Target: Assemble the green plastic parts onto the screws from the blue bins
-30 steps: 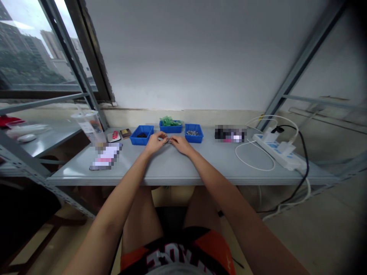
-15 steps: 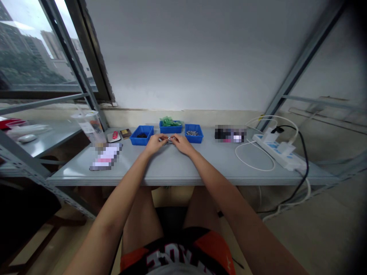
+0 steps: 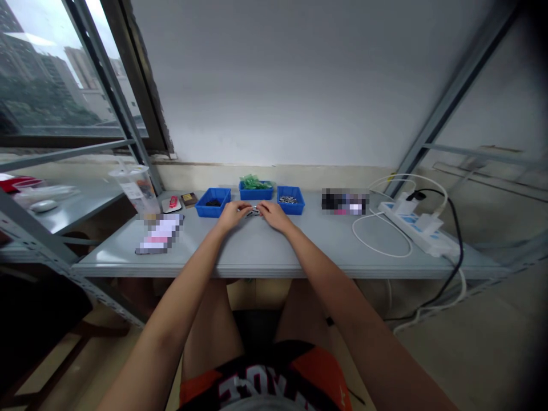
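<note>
At desk's middle, my left hand (image 3: 233, 214) and right hand (image 3: 273, 216) close together — fingertips of both pinching small metal piece (image 3: 254, 210) between them. Just beyond: blue bin of dark bits (image 3: 213, 203), blue bin of green packets (image 3: 256, 187), blue bin of metal parts (image 3: 290, 200) — phone (image 3: 160, 234) off left.

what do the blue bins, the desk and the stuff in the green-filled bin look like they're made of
Blue bins: likely moulded plastic, given the even color and thin walls.
Desk: probably painted metal, smooth grey with soft reflections.
Green stuff: perhaps thin plastic film, crinkled and slightly shiny.
</note>
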Tool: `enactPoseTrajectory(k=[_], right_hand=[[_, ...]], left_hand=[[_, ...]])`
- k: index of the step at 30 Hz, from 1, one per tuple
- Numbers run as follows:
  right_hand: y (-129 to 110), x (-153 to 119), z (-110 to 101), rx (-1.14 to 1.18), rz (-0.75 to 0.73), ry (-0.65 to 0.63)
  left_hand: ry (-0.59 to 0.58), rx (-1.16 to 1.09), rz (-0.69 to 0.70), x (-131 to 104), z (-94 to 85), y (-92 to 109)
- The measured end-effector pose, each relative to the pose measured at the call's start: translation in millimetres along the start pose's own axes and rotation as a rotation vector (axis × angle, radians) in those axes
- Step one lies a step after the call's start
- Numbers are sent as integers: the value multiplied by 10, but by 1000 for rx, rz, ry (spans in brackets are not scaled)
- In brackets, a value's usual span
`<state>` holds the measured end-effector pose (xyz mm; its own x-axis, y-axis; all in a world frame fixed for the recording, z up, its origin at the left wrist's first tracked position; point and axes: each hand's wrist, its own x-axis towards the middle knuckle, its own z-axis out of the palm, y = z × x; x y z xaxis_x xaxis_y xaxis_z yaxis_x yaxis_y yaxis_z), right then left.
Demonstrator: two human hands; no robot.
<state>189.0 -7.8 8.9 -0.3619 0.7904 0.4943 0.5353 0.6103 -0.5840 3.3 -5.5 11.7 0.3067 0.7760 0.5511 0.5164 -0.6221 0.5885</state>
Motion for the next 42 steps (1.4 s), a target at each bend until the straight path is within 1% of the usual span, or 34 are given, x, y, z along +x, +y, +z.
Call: enactPoseTrajectory(k=[2, 4, 10, 17, 20, 24, 30, 37, 42], right_hand=[[11, 4, -15, 14, 43, 25], [23, 5, -24, 22, 68, 24], [70, 13, -17, -18, 69, -16], [107, 16, -18, -35, 58, 3], [110, 10, -23, -45, 53, 6], [104, 11, -20, -58, 80, 58], [83, 11, -12, -31, 24, 3], [71, 10, -28, -65, 53, 24], [84, 13, -18, -68, 55, 13]], left_hand=[[21, 13, -15, 1, -6, -10], [34, 21, -19, 1, -12, -11], [52, 89, -20, -5, -29, 42], [28, 109, -3, -3, -11, 5], [19, 103, -20, -3, -4, -12], [25, 96, -29, -7, -12, -8], [12, 95, -33, -5, -5, -15], [-17, 120, -20, -6, 0, -14], [-21, 126, -32, -12, -11, 6]])
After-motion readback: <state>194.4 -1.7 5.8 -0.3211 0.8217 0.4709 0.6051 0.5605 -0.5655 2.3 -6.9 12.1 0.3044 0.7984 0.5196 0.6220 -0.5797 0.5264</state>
